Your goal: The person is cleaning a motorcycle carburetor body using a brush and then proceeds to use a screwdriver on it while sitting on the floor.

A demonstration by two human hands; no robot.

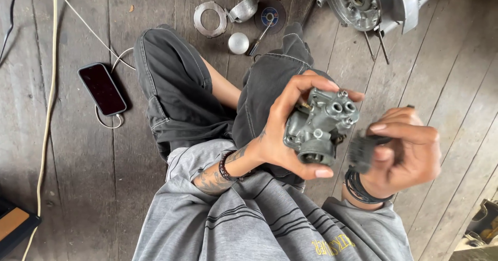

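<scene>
I sit cross-legged on a wooden plank floor. My left hand (282,131) is wrapped around a grey metal carburettor (319,126), held above my lap with its ports facing up and right. Just to its right, my right hand (402,152) grips a small dark part (363,151), blurred by motion, close to the carburettor's side without clearly touching it.
A phone (102,88) on a white charging cable (49,110) lies on the floor at left. Ahead of my knees are a metal ring (210,18), a round silver cap (238,43), a screwdriver (259,37), a disc (271,16) and an engine casing (371,1).
</scene>
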